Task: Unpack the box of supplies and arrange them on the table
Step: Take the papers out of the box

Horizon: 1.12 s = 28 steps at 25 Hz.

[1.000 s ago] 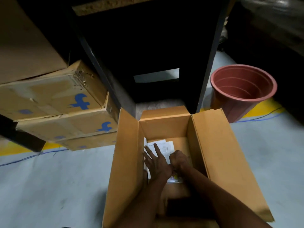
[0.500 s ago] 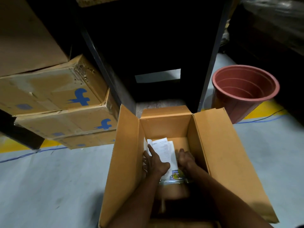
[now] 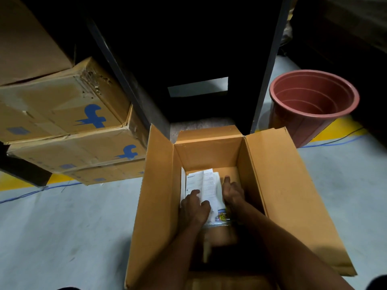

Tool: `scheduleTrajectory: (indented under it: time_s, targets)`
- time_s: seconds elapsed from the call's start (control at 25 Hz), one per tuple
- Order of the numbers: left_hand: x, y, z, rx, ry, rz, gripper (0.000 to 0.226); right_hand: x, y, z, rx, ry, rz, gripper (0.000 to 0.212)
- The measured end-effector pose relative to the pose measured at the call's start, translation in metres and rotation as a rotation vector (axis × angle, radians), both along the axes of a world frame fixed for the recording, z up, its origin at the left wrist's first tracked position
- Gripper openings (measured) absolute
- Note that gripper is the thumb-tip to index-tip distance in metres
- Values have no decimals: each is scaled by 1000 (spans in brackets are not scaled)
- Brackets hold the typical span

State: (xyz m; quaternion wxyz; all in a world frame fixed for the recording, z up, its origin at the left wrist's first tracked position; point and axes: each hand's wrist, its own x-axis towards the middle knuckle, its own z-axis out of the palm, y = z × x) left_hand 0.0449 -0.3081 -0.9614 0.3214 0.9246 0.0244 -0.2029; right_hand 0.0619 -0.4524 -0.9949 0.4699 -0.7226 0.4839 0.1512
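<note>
An open cardboard box (image 3: 278,185) stands on the grey floor, its flaps spread out. Inside lies a flat clear-wrapped package with white printed papers (image 3: 206,185) on top and a small coloured label near its close end. Both my hands reach down into the box. My left hand (image 3: 194,206) grips the package's left side, fingers curled over the papers. My right hand (image 3: 232,193) holds its right edge, fingers curled down along the side. The box bottom under my arms is dark and hidden.
Stacked cardboard boxes with blue logos (image 3: 69,126) sit to the left. A dark metal rack (image 3: 201,59) rises straight ahead. A reddish-brown plastic pot (image 3: 312,105) stands to the right. Blue cables and yellow floor markings (image 3: 339,126) run along the floor.
My hands have parted from the middle of the package to its two sides. The papers now show between them and the package sits slightly raised.
</note>
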Motion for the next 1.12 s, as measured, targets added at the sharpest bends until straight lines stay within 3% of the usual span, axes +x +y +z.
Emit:
scheduleTrajectory:
  time_s: [0.12,0.24,0.52,0.68,0.92,1.12]
  targets:
    - [-19,4,-10,342,-379,-308,59,-3,-1,-4,-52,10,8,70]
    - [-20,-4,-2,466,-312,-360,81,-4,3,-9,-28,-25,-11,75]
    - [-15,-30,17,123,-171,-79,78,-7,3,-5,29,-32,-77,71]
    - [-23,-15,18,65,-381,-86,63,-1,2,-5,90,-55,-133,73]
    - [-8,-5,-7,-103,66,-21,62,4,8,-16,144,-126,-118,80]
    - [-9,1,-28,-43,112,0,54,3,6,-30,185,-162,-74,76]
